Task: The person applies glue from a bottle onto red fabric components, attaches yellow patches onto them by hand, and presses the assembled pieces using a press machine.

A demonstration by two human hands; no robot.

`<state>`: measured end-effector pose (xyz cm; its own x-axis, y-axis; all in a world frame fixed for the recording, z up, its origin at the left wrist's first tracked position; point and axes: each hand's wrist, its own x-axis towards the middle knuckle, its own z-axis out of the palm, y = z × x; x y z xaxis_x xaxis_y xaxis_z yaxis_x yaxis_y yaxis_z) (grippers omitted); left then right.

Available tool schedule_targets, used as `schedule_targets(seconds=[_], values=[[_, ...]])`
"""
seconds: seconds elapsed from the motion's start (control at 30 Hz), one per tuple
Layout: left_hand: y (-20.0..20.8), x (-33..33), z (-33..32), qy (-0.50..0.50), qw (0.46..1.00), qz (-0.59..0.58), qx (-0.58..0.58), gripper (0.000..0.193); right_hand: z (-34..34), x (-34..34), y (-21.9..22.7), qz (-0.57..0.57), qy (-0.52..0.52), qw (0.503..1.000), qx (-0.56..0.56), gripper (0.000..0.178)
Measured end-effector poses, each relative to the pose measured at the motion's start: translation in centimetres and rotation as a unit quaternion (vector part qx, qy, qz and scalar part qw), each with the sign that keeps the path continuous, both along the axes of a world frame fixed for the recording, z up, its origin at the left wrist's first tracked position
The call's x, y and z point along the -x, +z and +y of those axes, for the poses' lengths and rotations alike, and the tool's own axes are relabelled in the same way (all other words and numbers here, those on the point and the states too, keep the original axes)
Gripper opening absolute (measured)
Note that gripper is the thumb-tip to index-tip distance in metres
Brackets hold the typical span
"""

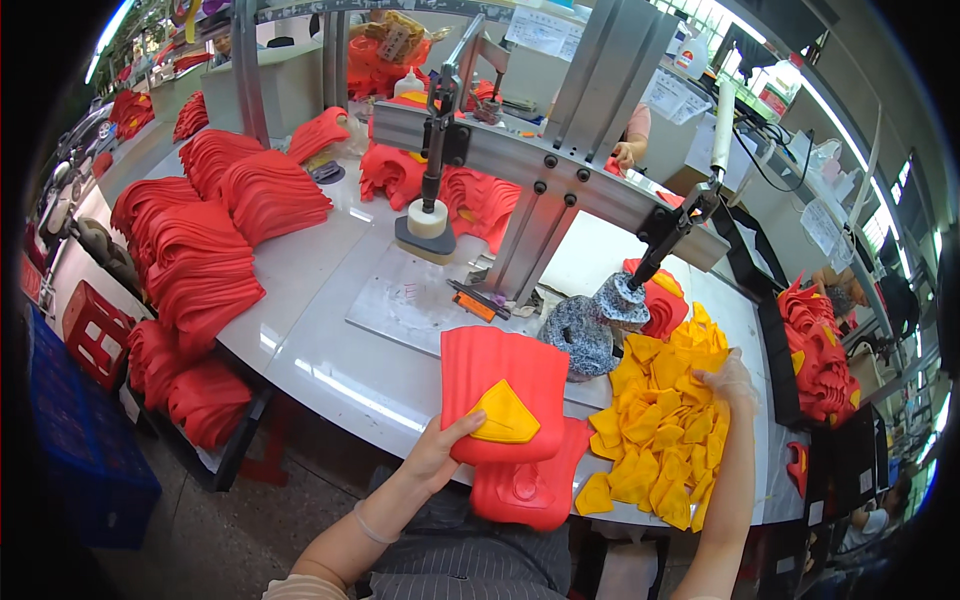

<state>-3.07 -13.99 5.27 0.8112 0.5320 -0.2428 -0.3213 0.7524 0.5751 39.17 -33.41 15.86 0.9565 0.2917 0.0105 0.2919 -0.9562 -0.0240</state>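
My left hand [445, 450] grips a red curved plastic piece [510, 370] at its left edge. The thumb presses on a yellow pentagon-shaped piece [507, 412] that lies on the red one. Just below is a second red piece [530, 490] with a raised emblem, at the table's front edge by my lap. My right hand [732, 380], in what looks like a thin clear glove, reaches in at the right side of a heap of yellow pieces [660, 430]. Its fingers are apart and touch the heap; some fingertips are hard to make out.
A metal press frame [540, 220] stands on the white table [310, 300], with a pale round pad [428, 220] and a grey speckled block [580, 335] on its levers. Stacked red pieces [200, 260] fill the left. An orange cutter [478, 302] lies centrally. Another person's hand [628, 152] shows behind.
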Motion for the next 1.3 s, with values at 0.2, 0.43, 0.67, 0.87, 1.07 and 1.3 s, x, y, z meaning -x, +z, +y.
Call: schedule_targets(seconds=[0.2,0.43,0.67,0.87,1.07,1.3], values=[[1.0,-1.4,0.0,-0.024,0.999,-0.004,-0.02,0.055,0.2,5.3,-1.3,-0.259,0.223,0.922,-0.185,0.063],[1.4,-4.4,0.1,-0.08,0.993,0.039,-0.077,0.053,2.0,18.2,-6.1,0.473,0.271,0.725,-0.421,0.026],[0.6,-8.9,0.8,-0.11,0.977,0.093,-0.157,0.048,3.7,20.8,-7.5,0.421,0.163,0.652,-0.609,0.051],[-1.7,-17.6,4.0,0.027,0.852,0.177,-0.492,0.051,6.9,13.3,-10.3,0.364,0.123,0.686,-0.617,0.059],[-4.1,-23.5,6.8,0.156,0.745,0.268,-0.59,0.06,10.8,8.6,-10.6,0.248,0.151,0.767,-0.573,0.064],[-5.6,-23.6,5.8,0.194,0.729,0.251,-0.606,0.064,10.3,8.7,-9.4,0.188,0.148,0.846,-0.476,0.061]])
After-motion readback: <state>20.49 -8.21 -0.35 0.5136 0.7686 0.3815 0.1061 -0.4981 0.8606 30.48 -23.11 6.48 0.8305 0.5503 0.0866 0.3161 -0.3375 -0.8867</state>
